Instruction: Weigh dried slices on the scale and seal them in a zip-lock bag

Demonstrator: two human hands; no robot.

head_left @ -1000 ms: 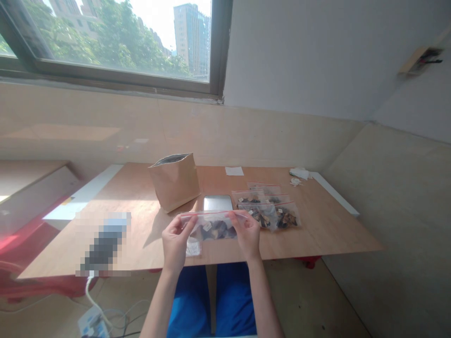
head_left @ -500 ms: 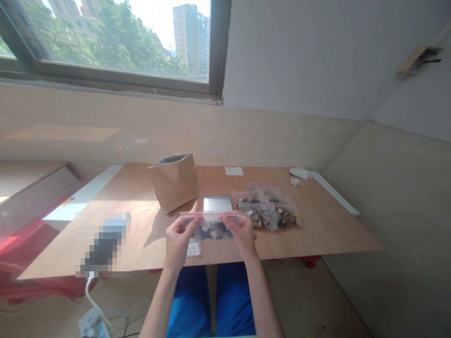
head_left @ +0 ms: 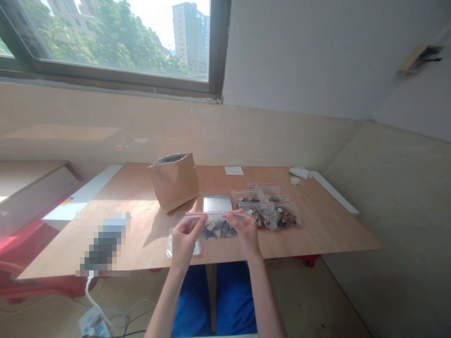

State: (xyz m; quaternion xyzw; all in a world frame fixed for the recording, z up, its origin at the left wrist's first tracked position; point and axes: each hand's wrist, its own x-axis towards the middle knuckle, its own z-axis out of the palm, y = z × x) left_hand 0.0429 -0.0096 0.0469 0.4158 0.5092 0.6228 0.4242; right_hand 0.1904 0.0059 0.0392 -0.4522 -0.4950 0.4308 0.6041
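A clear zip-lock bag (head_left: pixel 219 229) with a red-striped top edge hangs between my two hands, with dark and pale pieces and a small white label inside. My left hand (head_left: pixel 186 233) pinches its top edge on the left. At the right end of that edge, my right hand (head_left: pixel 244 228) is closed on it too. Just beyond the bag lies a flat silver scale (head_left: pixel 217 203). Under my left wrist are flat clear plastic bags (head_left: pixel 173 238) on the table. Several filled zip-lock bags (head_left: pixel 262 215) lie to the right of my right hand.
An open brown paper bag (head_left: pixel 176 183) stands behind my left hand. White paper (head_left: pixel 234 171) lies at the back of the wooden table (head_left: pixel 327 225), crumpled white scraps (head_left: pixel 299 173) at back right. A blurred-out object (head_left: pixel 104 246) with a white cable sits at left.
Both hands have shifted slightly to the right with the zip-lock bag, still pinching its top edge. More of the flat plastic bags on the table now shows at the left.
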